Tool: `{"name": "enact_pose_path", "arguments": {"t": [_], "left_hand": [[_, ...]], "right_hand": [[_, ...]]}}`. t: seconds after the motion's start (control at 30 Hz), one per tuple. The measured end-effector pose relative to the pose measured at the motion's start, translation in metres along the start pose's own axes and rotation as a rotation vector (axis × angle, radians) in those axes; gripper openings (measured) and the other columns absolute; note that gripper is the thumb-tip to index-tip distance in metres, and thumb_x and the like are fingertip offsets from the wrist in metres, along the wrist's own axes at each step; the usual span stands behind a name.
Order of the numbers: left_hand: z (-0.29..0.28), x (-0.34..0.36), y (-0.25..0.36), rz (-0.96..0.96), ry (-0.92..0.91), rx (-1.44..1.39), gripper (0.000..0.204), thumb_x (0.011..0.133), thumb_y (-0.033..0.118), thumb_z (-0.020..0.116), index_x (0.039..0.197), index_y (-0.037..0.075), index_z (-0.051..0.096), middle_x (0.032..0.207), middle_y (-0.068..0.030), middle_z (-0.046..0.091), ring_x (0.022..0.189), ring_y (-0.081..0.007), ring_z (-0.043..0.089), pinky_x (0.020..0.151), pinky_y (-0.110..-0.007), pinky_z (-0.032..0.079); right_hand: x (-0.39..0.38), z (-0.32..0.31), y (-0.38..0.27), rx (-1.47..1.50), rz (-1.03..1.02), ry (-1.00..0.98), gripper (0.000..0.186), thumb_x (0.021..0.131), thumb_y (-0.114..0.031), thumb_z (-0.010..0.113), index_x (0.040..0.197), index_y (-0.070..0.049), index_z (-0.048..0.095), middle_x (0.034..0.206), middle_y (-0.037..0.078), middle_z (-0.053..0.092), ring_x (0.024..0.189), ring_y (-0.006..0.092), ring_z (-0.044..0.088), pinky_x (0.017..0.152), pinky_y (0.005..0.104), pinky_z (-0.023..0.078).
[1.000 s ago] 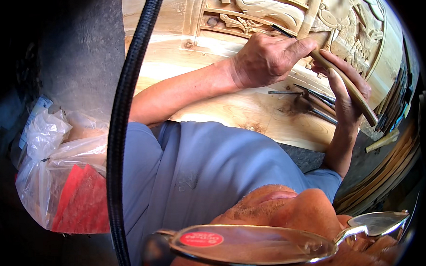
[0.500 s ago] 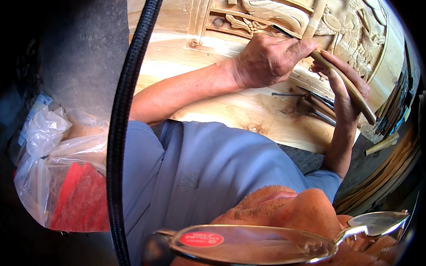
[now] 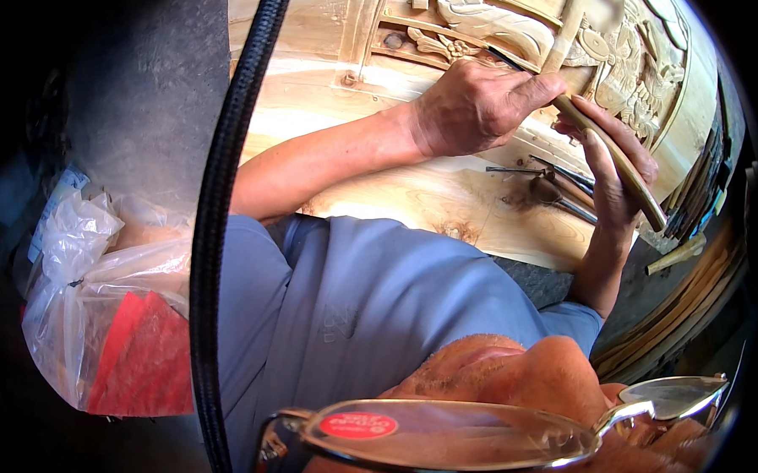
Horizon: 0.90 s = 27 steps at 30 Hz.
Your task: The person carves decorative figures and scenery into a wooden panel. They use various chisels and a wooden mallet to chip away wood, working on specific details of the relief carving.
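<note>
My left hand point(image 3: 479, 105) is closed around the front part of a carving chisel, whose dark metal blade point(image 3: 504, 58) shows beyond my knuckles. Its long wooden handle point(image 3: 612, 152) slants down to the right, and my right hand point(image 3: 617, 163) grips it with fingers wrapped round. Under and beyond the blade lies a pale wooden panel point(image 3: 505, 32) with flowers and figures carved in relief. My left hand hides part of the carving, and I cannot make out whether the blade touches the wood.
Several more chisels point(image 3: 554, 186) lie on the pale wooden board point(image 3: 428, 196) near my right wrist. A bundle of thin tools point(image 3: 702, 184) sits at the far right, with a short wooden handle point(image 3: 677, 255) nearby. A clear plastic bag point(image 3: 85, 275) with something red is at left. A black cable point(image 3: 225, 201) crosses the view.
Both hands keep the same hold on the chisel. The handle's end has shifted very slightly down and left; otherwise the scene has barely moved.
</note>
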State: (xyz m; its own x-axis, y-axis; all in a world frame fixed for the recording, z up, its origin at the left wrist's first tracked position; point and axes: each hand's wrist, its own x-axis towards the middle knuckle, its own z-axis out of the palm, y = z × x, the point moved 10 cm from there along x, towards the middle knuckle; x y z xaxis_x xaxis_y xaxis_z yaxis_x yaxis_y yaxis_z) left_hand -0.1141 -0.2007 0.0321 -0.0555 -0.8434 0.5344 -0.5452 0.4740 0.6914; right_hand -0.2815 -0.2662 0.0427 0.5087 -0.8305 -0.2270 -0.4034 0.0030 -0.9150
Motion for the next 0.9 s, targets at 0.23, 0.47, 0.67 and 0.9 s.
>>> {"name": "enact_pose_path", "arguments": {"t": [0.23, 0.47, 0.67, 0.9], "left_hand": [[-0.002, -0.002, -0.003, -0.010, -0.006, 0.011, 0.045, 0.088, -0.004, 0.075, 0.132, 0.006, 0.068, 0.091, -0.0116, 0.079, 0.070, -0.0278, 0.076, 0.061, -0.038, 0.060], [-0.008, -0.005, -0.006, -0.042, 0.005, -0.002, 0.045, 0.088, -0.004, 0.076, 0.132, 0.007, 0.068, 0.091, -0.0111, 0.079, 0.068, -0.0269, 0.075, 0.059, -0.038, 0.060], [-0.006, -0.001, -0.001, 0.000, 0.054, -0.008, 0.043, 0.090, -0.003, 0.076, 0.131, 0.007, 0.069, 0.091, -0.0107, 0.079, 0.070, -0.0271, 0.076, 0.061, -0.038, 0.061], [-0.004, -0.003, -0.001, -0.002, 0.013, 0.009, 0.044, 0.090, -0.003, 0.076, 0.131, 0.007, 0.070, 0.092, -0.0109, 0.079, 0.070, -0.0276, 0.076, 0.061, -0.038, 0.061]], "right_hand": [[0.004, 0.004, 0.000, 0.004, -0.017, 0.002, 0.034, 0.102, -0.013, 0.073, 0.133, -0.001, 0.079, 0.110, 0.015, 0.085, 0.104, 0.0201, 0.081, 0.084, 0.0274, 0.061], [0.006, 0.011, -0.003, 0.019, 0.019, -0.030, 0.034, 0.102, -0.012, 0.073, 0.134, -0.001, 0.078, 0.112, 0.015, 0.084, 0.104, 0.0197, 0.081, 0.084, 0.0272, 0.061], [0.003, 0.006, -0.010, 0.011, -0.017, -0.002, 0.034, 0.102, -0.010, 0.073, 0.134, 0.000, 0.078, 0.113, 0.016, 0.084, 0.104, 0.0211, 0.081, 0.087, 0.0287, 0.062], [0.002, 0.007, -0.014, -0.017, -0.015, -0.007, 0.032, 0.102, -0.009, 0.072, 0.132, 0.000, 0.079, 0.112, 0.015, 0.084, 0.104, 0.0213, 0.081, 0.089, 0.0292, 0.062]]}}
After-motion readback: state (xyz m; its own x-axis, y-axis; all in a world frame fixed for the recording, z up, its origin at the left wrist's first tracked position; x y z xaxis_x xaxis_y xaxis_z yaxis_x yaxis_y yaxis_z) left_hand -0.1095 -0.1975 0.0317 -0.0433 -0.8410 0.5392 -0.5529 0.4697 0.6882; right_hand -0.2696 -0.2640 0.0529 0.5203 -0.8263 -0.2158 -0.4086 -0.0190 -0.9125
